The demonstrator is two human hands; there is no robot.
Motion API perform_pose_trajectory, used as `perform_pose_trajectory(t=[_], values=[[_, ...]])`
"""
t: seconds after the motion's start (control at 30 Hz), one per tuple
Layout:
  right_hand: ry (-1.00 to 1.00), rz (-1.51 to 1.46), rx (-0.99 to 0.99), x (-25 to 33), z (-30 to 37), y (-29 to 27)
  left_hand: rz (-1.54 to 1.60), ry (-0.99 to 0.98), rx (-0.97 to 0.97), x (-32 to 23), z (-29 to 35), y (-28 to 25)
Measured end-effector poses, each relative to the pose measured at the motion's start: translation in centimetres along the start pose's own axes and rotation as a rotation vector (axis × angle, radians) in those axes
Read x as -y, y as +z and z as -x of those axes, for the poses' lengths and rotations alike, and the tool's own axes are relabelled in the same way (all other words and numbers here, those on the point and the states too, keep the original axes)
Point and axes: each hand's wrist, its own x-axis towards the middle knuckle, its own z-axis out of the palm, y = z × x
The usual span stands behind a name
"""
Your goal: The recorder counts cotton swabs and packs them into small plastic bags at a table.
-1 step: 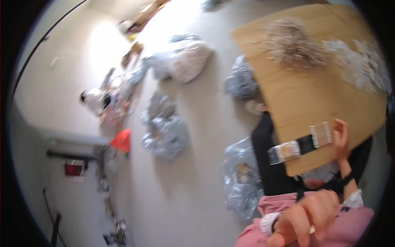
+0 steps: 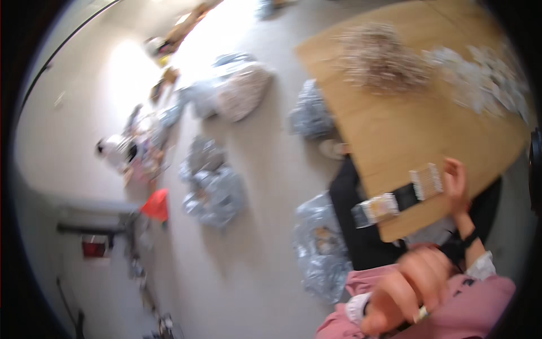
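My left hand (image 2: 407, 291) is raised in front of my pink sleeve, blurred, with its fingers curled inward. What it holds, if anything, I cannot make out. My right hand (image 2: 456, 183) rests at the near right of the brown board (image 2: 389, 141), its fingers stretched out. Right beside those fingers lies a flat row of thin white-tipped sticks (image 2: 427, 181), which look like cotton swabs. A black piece (image 2: 405, 196) adjoins that row. Left of it, at the board's edge, is a clear pack (image 2: 380, 208) with white edges and a yellowish patch.
A loose heap of pinkish-white sticks (image 2: 384, 59) covers the board's far part. Clear plastic pieces (image 2: 483, 79) are piled at its right. Filled plastic bags (image 2: 322, 246) stand on the floor to the left, with a red item (image 2: 155, 205) and clutter along the wall.
The whole view has shifted slightly, so the board, bags and both hands appear farther left. My left hand stays curled and my right hand stays beside the row of sticks.
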Motion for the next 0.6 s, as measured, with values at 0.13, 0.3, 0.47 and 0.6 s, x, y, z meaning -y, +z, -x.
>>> perform_pose_trajectory(t=[0.13, 0.3, 0.47, 0.6], values=[[0.102, -0.151, -0.034, 3.8, -0.9, 1.8, -0.665, -0.035, -0.304, 3.0, 0.6, -9.7], [0.086, -0.384, -0.083, 4.6, -2.2, 1.9, -0.917, -0.223, -0.436, 9.6, 1.7, -16.8], [0.102, -0.453, -0.008, 5.4, -1.8, 3.4, -1.083, -0.265, -0.362, 12.9, 3.3, -19.0], [0.076, -0.492, 0.043, 5.8, -2.2, 4.1, -1.065, -0.279, -0.311, 13.6, 3.4, -19.4]])
